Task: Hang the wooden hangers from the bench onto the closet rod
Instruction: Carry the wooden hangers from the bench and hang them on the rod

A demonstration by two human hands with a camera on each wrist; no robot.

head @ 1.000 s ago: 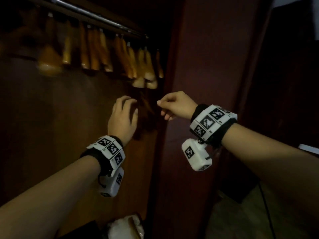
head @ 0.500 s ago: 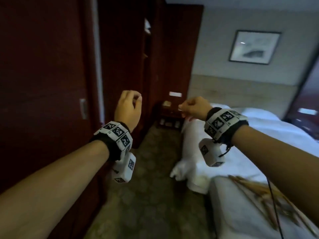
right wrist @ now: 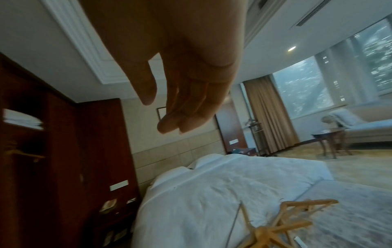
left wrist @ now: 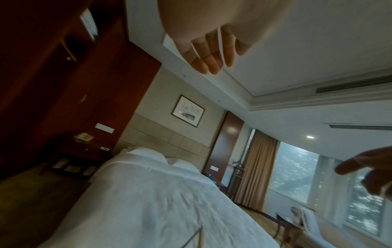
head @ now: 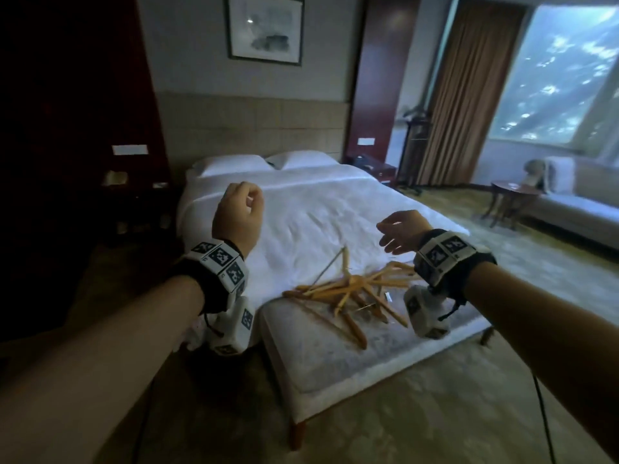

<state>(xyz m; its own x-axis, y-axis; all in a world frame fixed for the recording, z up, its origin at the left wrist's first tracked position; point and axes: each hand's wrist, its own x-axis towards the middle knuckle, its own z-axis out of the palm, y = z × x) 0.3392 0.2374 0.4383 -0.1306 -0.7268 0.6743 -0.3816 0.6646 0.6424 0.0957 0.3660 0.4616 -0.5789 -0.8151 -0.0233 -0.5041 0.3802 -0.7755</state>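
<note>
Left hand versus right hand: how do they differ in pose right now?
The left hand is raised higher, over the bed, while the right hand sits lower, just above the pile of wooden hangers on the bench. The left hand's fingers are curled in loosely; the right hand's fingers are more spread and extended. Both are empty and touch nothing.

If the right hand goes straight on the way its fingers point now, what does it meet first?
Probably nothing near: the right hand is empty and points leftward over the white bed, above the hangers on the bench. Farther on is the left hand, but depth is unclear.
</note>
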